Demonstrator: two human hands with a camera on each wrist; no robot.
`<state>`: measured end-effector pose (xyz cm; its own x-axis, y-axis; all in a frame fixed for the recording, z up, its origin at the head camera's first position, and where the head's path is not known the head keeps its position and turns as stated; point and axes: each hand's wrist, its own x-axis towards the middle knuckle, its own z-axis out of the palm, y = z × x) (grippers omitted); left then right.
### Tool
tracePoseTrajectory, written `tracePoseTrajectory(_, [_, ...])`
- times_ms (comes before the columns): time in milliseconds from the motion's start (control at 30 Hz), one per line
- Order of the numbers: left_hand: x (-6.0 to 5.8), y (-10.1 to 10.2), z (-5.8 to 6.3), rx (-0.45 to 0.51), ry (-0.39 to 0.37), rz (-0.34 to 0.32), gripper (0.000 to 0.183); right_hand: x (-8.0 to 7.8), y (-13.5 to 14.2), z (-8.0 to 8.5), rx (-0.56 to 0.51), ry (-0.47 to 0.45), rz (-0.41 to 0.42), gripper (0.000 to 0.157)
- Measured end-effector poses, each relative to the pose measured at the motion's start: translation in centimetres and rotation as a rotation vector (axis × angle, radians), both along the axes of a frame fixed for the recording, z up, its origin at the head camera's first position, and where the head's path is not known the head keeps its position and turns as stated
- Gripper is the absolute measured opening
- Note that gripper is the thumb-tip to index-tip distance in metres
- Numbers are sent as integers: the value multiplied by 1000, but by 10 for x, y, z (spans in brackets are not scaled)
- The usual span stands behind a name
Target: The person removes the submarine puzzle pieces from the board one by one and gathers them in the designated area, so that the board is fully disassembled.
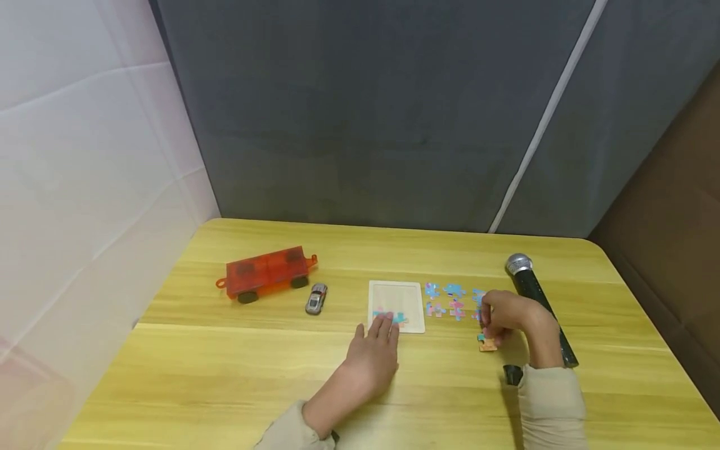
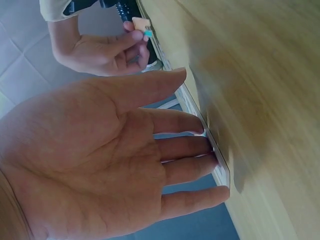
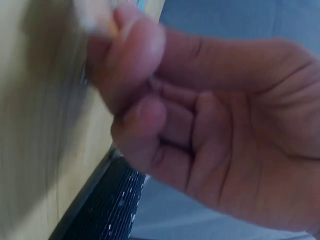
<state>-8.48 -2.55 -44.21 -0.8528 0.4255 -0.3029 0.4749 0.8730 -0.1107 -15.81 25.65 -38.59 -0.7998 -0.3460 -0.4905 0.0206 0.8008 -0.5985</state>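
Note:
My right hand (image 1: 509, 315) pinches an orange and teal puzzle piece (image 1: 487, 343) between thumb and fingers, low over the table. In the left wrist view that puzzle piece (image 2: 142, 25) shows at the right hand's fingertips; the right wrist view has it blurred at the top edge. With fingers extended, my left hand (image 1: 372, 359) reaches the near edge of a pale square puzzle tray (image 1: 395, 294). Joined puzzle pieces (image 1: 400, 317) lie along the tray's near side, partly hidden by those fingers. Several loose blue and pink puzzle pieces (image 1: 454, 290) lie right of the tray.
A black microphone (image 1: 531, 284) with a silver head lies at the right, partly behind my right wrist. A small black piece (image 1: 512, 374) is by the right sleeve. To the left are a silver toy car (image 1: 317, 299) and a red toy trailer (image 1: 267, 274).

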Motion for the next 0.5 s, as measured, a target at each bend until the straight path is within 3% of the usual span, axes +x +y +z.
tracePoseTrajectory(67, [1,0,6,-7,-5,-2,67,0,5,-2,52,11,-31,19])
tracePoseTrajectory(133, [5,0,20,-33,2,-7,66,0,7,-5,96,39,-28,19])
tracePoseTrajectory(267, [8,-1,34,-23,1,-4,64,0,4,-8,152,78,-30,30])
tracePoseTrajectory(333, [9,-1,37,-14,-3,1,62,0,3,-9,171,88,-35,33])
tracePoseTrajectory(500, [8,3,35,-24,19,7,58,-6,2,-8,259,89,-58,19])
